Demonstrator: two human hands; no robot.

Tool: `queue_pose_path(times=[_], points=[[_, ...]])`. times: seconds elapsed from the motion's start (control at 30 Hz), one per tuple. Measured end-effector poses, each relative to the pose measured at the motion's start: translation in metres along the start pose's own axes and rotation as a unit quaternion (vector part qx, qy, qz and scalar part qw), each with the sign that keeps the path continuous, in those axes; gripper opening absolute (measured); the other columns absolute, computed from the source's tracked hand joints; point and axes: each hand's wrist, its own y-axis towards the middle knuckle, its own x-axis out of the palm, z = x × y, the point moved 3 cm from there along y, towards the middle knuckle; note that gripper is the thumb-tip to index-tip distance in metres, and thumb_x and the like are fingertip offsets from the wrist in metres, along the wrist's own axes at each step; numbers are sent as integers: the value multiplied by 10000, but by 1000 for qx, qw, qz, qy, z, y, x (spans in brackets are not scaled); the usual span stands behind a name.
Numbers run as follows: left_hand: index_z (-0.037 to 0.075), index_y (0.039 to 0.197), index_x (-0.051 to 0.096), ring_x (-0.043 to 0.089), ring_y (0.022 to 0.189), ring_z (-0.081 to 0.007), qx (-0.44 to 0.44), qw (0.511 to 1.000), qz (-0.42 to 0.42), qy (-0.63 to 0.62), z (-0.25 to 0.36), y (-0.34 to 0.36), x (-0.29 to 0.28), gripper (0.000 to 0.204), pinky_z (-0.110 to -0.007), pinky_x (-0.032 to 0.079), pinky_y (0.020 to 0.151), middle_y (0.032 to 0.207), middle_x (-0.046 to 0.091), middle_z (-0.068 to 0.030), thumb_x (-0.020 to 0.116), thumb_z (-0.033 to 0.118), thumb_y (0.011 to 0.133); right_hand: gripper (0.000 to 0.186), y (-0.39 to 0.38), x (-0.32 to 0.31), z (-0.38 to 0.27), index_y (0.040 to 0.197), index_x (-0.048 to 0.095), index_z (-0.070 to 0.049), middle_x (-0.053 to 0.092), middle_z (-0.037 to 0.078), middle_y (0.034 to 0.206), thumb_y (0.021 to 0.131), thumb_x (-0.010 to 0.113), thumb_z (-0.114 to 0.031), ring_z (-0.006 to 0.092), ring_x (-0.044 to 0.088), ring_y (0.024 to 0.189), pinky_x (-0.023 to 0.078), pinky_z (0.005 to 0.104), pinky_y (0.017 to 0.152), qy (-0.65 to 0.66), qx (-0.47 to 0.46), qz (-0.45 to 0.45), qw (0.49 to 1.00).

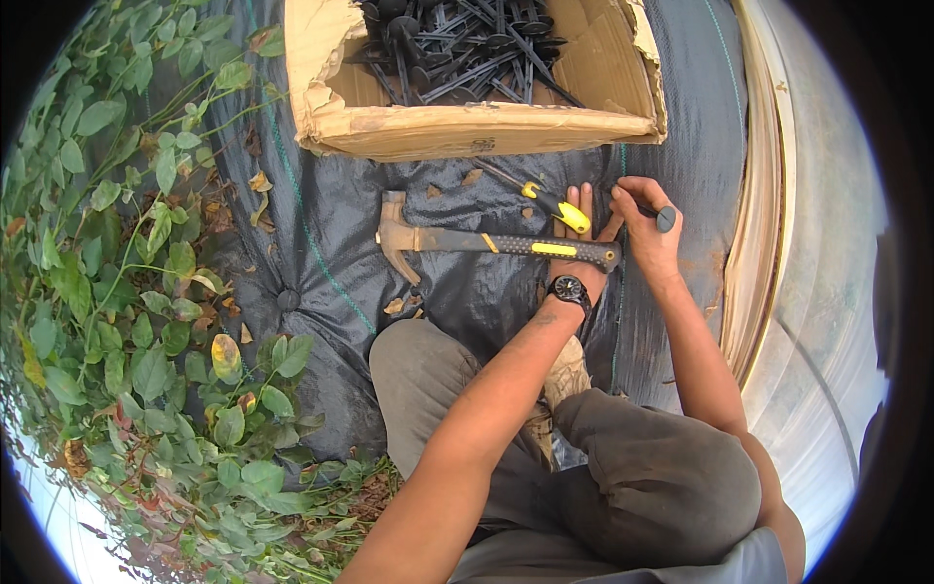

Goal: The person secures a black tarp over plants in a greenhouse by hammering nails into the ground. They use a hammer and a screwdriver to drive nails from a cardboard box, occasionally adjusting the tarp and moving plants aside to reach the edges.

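Note:
My left hand lies flat on the black ground-cover sheet, back up, with its fingers stretched out and a watch at the wrist. The handle of a claw hammer crosses over this hand, its steel head to the left. A yellow-and-black screwdriver lies just beyond the handle and partly covers the fingers. Close on the right, my right hand is closed on a black plastic ground peg, round head toward me. Its tip, near my left fingers, is hard to make out.
A torn cardboard box full of black pegs stands ahead. Leafy plants fill the left side. Pale plastic sheeting rises at the right. A round peg head sits in the puckered black sheet.

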Motion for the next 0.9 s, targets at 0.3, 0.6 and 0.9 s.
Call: queue_pose_path(times=[0.3, 0.6, 0.9], points=[[190, 1470, 551, 85, 1596, -448, 3, 1000, 15, 0, -1, -1, 0, 468, -590, 173, 1273, 1730, 78, -235, 550, 223, 1003, 129, 4, 2, -24, 1016, 703, 5, 725, 140, 918, 905, 729, -54, 245, 732, 815, 577, 350, 752, -161, -99, -68, 980], [29, 1645, 223, 52, 1601, -434, 6, 1000, -1, 21, 0, 1, 2, 749, -551, 123, 1294, 1729, 73, -231, 536, 248, 1001, 112, 10, 14, -12, 942, 669, -19, 676, 157, 894, 923, 720, -117, 387, 685, 796, 561, 438, 707, -230, -174, -82, 954], [-26, 1496, 487, 182, 1567, -450, 3, 999, 48, -25, 0, -12, -8, 581, -550, 211, 1267, 1695, 173, -277, 589, 163, 956, 122, 21, 27, -9, 922, 625, -27, 663, 178, 941, 933, 662, -143, 430, 669, 891, 546, 504, 782, -301, -175, -118, 930]])
